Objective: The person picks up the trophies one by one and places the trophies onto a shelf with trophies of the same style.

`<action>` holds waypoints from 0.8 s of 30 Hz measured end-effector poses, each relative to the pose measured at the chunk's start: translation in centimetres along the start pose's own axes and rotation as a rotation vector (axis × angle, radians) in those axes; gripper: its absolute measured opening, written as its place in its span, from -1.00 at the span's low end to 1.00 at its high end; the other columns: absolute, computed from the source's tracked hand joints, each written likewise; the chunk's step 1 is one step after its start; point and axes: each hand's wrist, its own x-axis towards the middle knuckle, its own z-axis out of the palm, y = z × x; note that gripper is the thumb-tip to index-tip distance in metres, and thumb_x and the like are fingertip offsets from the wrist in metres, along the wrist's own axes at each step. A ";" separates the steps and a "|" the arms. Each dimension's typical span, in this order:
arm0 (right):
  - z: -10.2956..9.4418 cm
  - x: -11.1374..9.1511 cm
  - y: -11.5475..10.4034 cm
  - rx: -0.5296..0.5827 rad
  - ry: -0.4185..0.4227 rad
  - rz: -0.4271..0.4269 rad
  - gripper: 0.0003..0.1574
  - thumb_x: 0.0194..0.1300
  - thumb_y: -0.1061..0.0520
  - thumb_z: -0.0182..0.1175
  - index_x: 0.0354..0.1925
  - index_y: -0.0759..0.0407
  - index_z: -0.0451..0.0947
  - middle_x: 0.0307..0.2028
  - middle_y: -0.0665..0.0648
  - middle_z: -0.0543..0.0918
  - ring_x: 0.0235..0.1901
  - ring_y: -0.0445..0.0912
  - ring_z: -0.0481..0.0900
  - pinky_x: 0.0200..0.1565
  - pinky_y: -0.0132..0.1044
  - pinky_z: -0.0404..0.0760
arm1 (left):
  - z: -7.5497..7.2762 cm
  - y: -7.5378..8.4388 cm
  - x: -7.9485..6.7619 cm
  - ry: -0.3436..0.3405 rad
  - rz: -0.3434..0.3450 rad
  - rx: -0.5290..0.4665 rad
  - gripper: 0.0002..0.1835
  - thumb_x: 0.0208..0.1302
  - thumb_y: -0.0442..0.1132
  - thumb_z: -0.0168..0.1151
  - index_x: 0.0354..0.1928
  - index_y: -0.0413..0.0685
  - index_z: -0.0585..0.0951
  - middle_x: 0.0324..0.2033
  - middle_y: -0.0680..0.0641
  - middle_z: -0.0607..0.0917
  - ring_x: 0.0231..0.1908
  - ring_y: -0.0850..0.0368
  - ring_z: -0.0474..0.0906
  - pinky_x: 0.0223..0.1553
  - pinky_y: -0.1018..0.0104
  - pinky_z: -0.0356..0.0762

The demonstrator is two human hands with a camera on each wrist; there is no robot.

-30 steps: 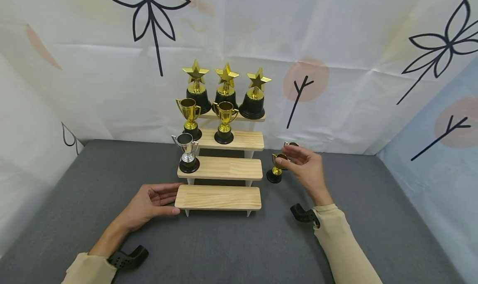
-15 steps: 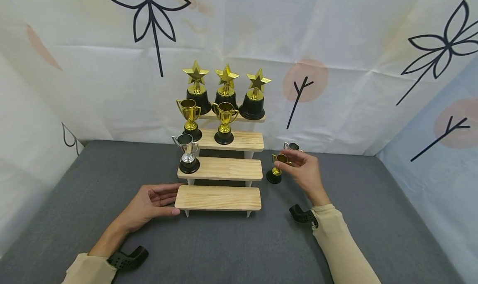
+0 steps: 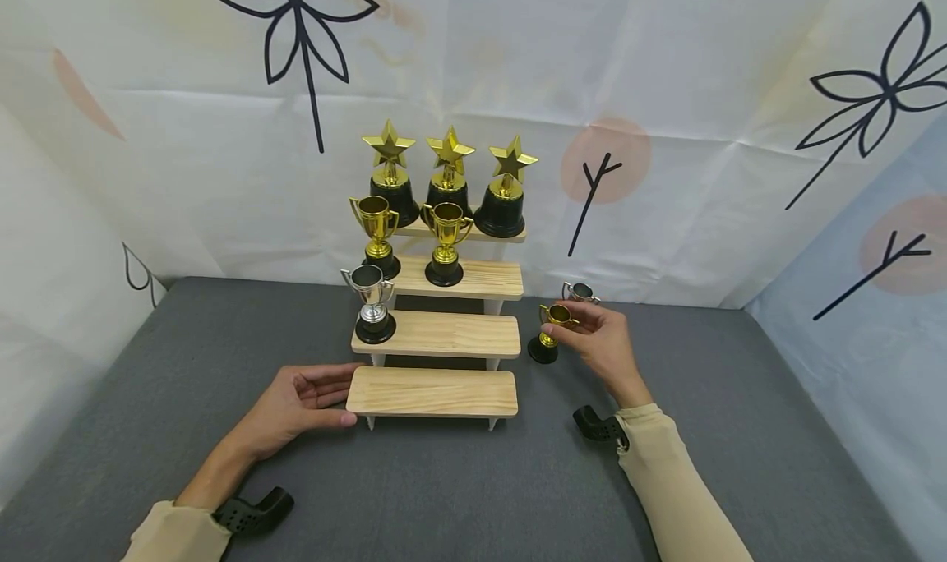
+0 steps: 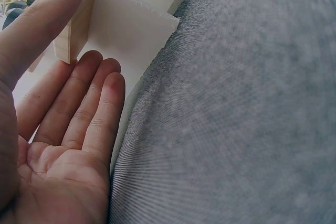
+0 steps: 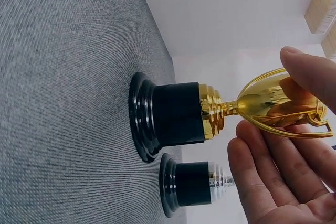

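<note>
On the right of the head view, my right hand [image 3: 602,344] holds a small gold trophy cup [image 5: 178,114] by its bowl, thumb on one side and fingers on the other. The trophy's black base stands upright on the grey cloth. Just behind it is a silver trophy cup [image 3: 580,291], partly hidden by the hand. My left hand [image 3: 296,402], fingers extended and thumb apart, rests against the left end of the lowest step of a wooden display stand [image 3: 432,391]. Its palm and fingers lie beside the stand's white side support [image 4: 128,32].
A silver trophy cup [image 3: 375,324] stands at the left of the second step. Two gold cups, one being a gold cup [image 3: 445,246] near the middle, occupy the third step. Three star trophies [image 3: 499,209] line the top. A white printed backdrop [image 3: 681,241] rises behind.
My right hand has drawn slightly left and down around the gold trophy cup, leaving more of the silver one behind it visible. The left hand has stayed put.
</note>
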 end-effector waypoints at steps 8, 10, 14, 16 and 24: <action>0.1 0.1 0.5 -0.011 -0.007 0.010 -0.41 0.19 0.16 0.52 0.15 0.36 0.63 0.08 0.33 0.66 0.04 0.15 0.69 -0.02 -0.48 0.68 | 0.0 0.0 0.0 0.000 -0.002 0.006 -0.29 0.13 -0.56 0.44 0.31 -0.61 0.37 0.24 -0.51 0.48 0.13 0.14 0.63 0.14 0.28 0.64; 0.1 0.1 0.6 -0.017 -0.005 0.010 -0.41 0.19 0.17 0.52 0.14 0.37 0.63 0.07 0.34 0.66 0.02 0.15 0.70 -0.04 -0.48 0.69 | 0.0 -0.1 0.0 0.000 -0.001 0.005 -0.29 0.13 -0.56 0.44 0.32 -0.61 0.37 0.24 -0.50 0.48 0.13 0.14 0.63 0.14 0.28 0.64; 0.2 0.1 0.6 -0.018 0.004 0.004 -0.43 0.19 0.20 0.51 0.12 0.40 0.63 0.05 0.36 0.66 0.00 0.17 0.71 -0.08 -0.49 0.69 | -0.1 -0.1 0.1 -0.001 0.004 -0.002 -0.30 0.13 -0.57 0.43 0.31 -0.61 0.37 0.24 -0.45 0.51 0.13 0.13 0.63 0.14 0.26 0.64; 0.2 0.1 0.6 -0.012 0.008 0.004 -0.44 0.19 0.20 0.51 0.11 0.41 0.63 0.04 0.36 0.66 0.00 0.17 0.71 -0.09 -0.50 0.70 | -0.1 -0.2 0.1 -0.003 0.005 -0.007 -0.30 0.13 -0.57 0.43 0.31 -0.62 0.37 0.24 -0.42 0.53 0.13 0.12 0.63 0.14 0.26 0.65; 0.2 0.0 -0.1 0.014 0.026 0.004 -0.42 0.19 0.18 0.52 0.13 0.38 0.64 0.05 0.35 0.67 -0.02 0.05 0.73 -0.09 -0.49 0.70 | -0.1 -0.2 0.0 -0.002 0.008 -0.012 -0.30 0.13 -0.57 0.43 0.31 -0.62 0.37 0.23 -0.40 0.54 0.13 0.12 0.63 0.14 0.26 0.64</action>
